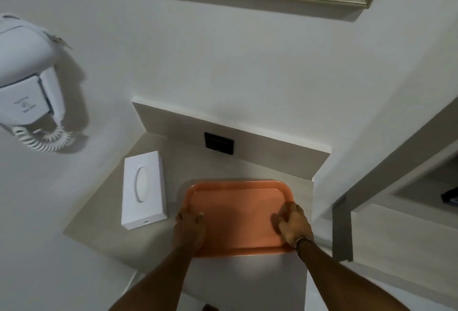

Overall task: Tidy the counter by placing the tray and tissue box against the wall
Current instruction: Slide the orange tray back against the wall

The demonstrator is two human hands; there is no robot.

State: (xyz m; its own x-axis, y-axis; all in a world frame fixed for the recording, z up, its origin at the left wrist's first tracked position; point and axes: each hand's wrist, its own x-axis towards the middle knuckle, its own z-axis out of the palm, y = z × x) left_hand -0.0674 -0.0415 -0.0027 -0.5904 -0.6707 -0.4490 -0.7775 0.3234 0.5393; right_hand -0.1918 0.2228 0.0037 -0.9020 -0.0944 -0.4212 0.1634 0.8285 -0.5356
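both my hands (189,229) grip the tray (238,214), not yet at the wall; tissue box (145,189) untouched on the surface (104,201)

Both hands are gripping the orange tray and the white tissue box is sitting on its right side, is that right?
Not quite. In the head view the left hand and right hand do grip the orange tray, but the white tissue box sits on the counter to the tray's left, not its right.
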